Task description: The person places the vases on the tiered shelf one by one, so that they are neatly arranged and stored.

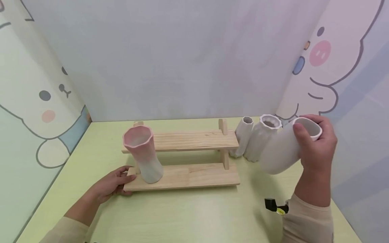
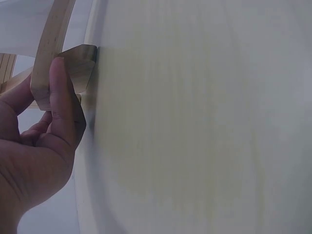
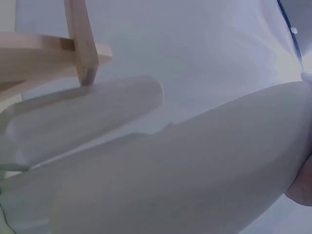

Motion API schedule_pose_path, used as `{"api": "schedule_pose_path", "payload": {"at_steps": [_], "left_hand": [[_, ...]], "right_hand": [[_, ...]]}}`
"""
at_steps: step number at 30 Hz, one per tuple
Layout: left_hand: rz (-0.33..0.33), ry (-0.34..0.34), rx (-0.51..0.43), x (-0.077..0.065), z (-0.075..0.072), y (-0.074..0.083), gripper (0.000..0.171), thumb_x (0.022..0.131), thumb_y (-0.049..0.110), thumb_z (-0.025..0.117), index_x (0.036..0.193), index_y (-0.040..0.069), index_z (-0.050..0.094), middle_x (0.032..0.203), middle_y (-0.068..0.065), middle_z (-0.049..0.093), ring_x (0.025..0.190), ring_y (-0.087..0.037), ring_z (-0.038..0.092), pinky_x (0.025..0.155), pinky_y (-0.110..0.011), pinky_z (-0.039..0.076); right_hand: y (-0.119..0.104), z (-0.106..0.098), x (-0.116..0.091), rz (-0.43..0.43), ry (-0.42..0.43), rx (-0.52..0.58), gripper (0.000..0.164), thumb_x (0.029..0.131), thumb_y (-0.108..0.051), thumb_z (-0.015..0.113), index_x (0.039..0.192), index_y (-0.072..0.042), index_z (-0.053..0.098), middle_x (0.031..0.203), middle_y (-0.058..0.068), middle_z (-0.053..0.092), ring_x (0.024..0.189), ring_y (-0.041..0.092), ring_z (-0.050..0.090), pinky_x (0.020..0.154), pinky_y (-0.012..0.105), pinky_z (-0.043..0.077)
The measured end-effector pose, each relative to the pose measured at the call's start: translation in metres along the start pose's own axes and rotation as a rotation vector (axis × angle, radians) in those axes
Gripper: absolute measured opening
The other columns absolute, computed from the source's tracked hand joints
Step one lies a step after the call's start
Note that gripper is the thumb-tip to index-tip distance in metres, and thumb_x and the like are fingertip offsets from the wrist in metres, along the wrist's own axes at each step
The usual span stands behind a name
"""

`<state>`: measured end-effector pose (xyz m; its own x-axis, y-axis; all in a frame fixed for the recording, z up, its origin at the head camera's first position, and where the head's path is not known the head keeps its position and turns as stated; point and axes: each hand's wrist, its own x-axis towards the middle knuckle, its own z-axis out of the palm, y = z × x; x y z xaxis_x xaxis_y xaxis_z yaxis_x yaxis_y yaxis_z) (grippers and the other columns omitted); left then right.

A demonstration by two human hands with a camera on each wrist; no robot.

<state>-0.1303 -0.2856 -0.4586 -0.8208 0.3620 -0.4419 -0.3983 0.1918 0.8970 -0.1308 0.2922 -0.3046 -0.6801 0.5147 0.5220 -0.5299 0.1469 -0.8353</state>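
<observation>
A pale yellow-green tabletop [image 1: 188, 216] is bounded at the back by a plain greyish-white wall covering [image 1: 188, 60], and the side walls are decorated with a large cartoon figure at the left [image 1: 24, 74] and another at the right [image 1: 349, 40]. On the tabletop is set a two-tier wooden rack [image 1: 188, 177], on whose lower shelf, at the left end, a pink-rimmed white vase [image 1: 144, 153] is supported. Beside the rack's right end, a narrow white vase [image 1: 243, 136] and a wider fluted white vase [image 1: 259, 141] are placed close together. The left end of the lower shelf is pinched by the left hand [image 1: 113, 184], thumb above and fingers curled beneath. By the right hand [image 1: 319, 145], a smooth white vase [image 1: 282, 148] is gripped near its mouth, thumb and fingers on opposite sides; it is held tilted, right of the fluted one.
</observation>
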Motion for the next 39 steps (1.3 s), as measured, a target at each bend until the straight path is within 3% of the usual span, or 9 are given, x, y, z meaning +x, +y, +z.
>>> {"api": "schedule_pose_path", "payload": {"at_steps": [3, 10, 18, 24, 32, 39], "left_hand": [[0.000, 0.002, 0.003, 0.001, -0.002, -0.001, 0.065, 0.100, 0.024, 0.058, 0.146, -0.002, 0.019, 0.113, -0.007, 0.061, 0.097, -0.021, 0.067, 0.083, -0.043, 0.060], [-0.001, 0.006, -0.001, -0.001, -0.003, -0.003, 0.066, 0.100, 0.025, 0.058, 0.146, -0.001, 0.019, 0.113, -0.007, 0.061, 0.097, -0.021, 0.067, 0.082, -0.043, 0.060], [0.005, 0.002, -0.001, -0.003, -0.003, -0.001, 0.065, 0.100, 0.025, 0.058, 0.146, -0.002, 0.020, 0.113, -0.007, 0.061, 0.096, -0.021, 0.067, 0.082, -0.044, 0.060], [0.009, -0.003, 0.007, -0.004, -0.002, -0.001, 0.066, 0.100, 0.024, 0.057, 0.147, -0.002, 0.018, 0.114, -0.008, 0.061, 0.096, -0.021, 0.067, 0.082, -0.043, 0.060], [0.004, 0.009, 0.008, -0.009, -0.002, -0.003, 0.066, 0.101, 0.025, 0.057, 0.147, -0.002, 0.019, 0.115, -0.009, 0.060, 0.097, -0.022, 0.067, 0.083, -0.044, 0.060], [-0.008, 0.024, 0.022, -0.010, -0.001, -0.002, 0.068, 0.100, 0.027, 0.058, 0.147, -0.002, 0.018, 0.114, -0.009, 0.060, 0.098, -0.021, 0.067, 0.082, -0.042, 0.060]], "right_hand": [[-0.001, 0.014, -0.008, -0.022, -0.114, 0.147, 0.028, 0.075, 0.001, 0.072, 0.102, 0.005, 0.066, 0.089, 0.010, 0.068, 0.077, 0.016, 0.063, 0.059, 0.017, 0.054], [0.000, 0.045, -0.029, -0.018, -0.386, 0.346, 0.026, 0.083, 0.008, 0.062, 0.109, 0.010, 0.059, 0.095, 0.016, 0.071, 0.086, 0.024, 0.070, 0.073, 0.025, 0.060], [0.001, 0.073, -0.051, -0.036, -0.548, 0.361, 0.024, 0.084, 0.005, 0.062, 0.108, 0.005, 0.058, 0.097, 0.011, 0.072, 0.090, 0.023, 0.069, 0.076, 0.027, 0.059], [0.003, 0.085, -0.061, -0.067, -0.605, 0.388, 0.028, 0.084, 0.003, 0.061, 0.111, 0.007, 0.055, 0.098, 0.012, 0.070, 0.091, 0.025, 0.070, 0.076, 0.030, 0.060], [0.006, 0.097, -0.072, -0.093, -0.605, 0.386, 0.030, 0.082, 0.001, 0.063, 0.110, 0.007, 0.055, 0.098, 0.011, 0.071, 0.091, 0.024, 0.069, 0.077, 0.028, 0.058], [0.005, 0.102, -0.078, -0.031, -0.596, 0.320, 0.034, 0.079, 0.000, 0.063, 0.112, 0.000, 0.056, 0.099, 0.010, 0.070, 0.091, 0.022, 0.066, 0.076, 0.028, 0.058]]}}
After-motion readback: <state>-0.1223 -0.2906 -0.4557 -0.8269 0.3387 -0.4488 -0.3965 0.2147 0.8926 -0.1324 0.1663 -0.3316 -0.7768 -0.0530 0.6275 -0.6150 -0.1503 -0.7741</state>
